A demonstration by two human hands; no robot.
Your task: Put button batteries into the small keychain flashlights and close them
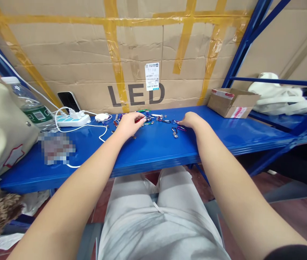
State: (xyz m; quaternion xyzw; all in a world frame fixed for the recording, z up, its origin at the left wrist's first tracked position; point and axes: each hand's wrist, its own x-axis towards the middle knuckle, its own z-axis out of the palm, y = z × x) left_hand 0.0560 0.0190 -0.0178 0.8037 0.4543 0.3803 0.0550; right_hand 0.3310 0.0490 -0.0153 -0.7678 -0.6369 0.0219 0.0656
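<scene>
Small coloured carabiners lie over the middle of the blue shelf. My left hand (129, 124) is closed, thumb and fingers pinching a red carabiner (140, 120) at the near side of the pile. Around it lie a black carabiner (166, 121), a green one (143, 111) and other small metal pieces, partly covered by that hand. To the right of the pile, my right hand (190, 120) is closed with fingertips down at a small blue and reddish carabiner (175, 122). Just below those fingertips rest a purple carabiner (181, 128) and a dark carabiner with a metal end (174, 130).
A white power strip (72, 120) with plugs and cables, a phone (68, 101), a water bottle (31, 104) and a beige bag (4, 126) occupy the left. At right stands a small cardboard box (232, 103). A large taped carton (88, 54) backs the blue shelf (153, 148).
</scene>
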